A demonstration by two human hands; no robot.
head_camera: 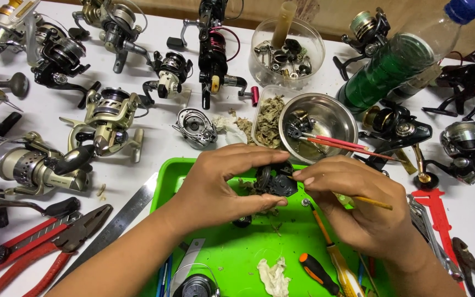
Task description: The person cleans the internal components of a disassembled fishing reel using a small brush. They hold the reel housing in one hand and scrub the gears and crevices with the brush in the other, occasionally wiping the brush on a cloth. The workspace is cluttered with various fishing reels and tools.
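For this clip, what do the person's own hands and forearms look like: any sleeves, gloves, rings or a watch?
Both are bare. The left hand and right hand wear no gloves, and no rings show on the visible fingers. The forearms are uncovered to the frame edge, with no sleeves, watch or bracelet in view. Fingernails are short and unpainted.

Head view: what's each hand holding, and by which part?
Left hand pinches a small black reel part by its left side, thumb under, fingers over. Right hand touches its right edge and holds a thin brush by its wooden handle.

Over a green tray [232, 253], the left hand [221, 184] grips a black reel part [275, 181] while the right hand [358, 203] touches it, holding a thin brush [372, 202]; fishing reels [108, 118] lie around.
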